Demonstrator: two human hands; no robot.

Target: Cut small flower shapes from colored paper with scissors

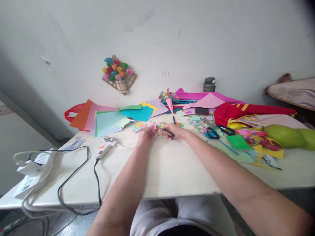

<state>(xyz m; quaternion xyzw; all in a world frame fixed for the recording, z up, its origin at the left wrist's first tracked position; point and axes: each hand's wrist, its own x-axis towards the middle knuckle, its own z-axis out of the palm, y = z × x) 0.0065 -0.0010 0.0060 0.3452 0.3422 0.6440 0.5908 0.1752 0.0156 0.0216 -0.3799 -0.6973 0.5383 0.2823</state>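
My left hand [147, 131] is closed on a small piece of pink paper [153, 126], fingers pinched around its edge. Scissors [168, 131] with dark handles are gripped in my right hand [175, 131], their blades pointing left toward the pink paper. Both hands are close together over the middle of the table. Small coloured paper cutouts [136, 129] lie just left of my left hand, and a black pen or marker [174, 120] lies behind my right hand. Whether the blades touch the paper is too small to tell.
A glue gun [105, 150] with a trailing black cord lies left, beside a white power strip [34, 178]. Coloured sheets [110, 123] line the back. At right are more scissors [213, 132], paper scraps [263, 139], a red cloth [246, 111] and a green object [283, 136].
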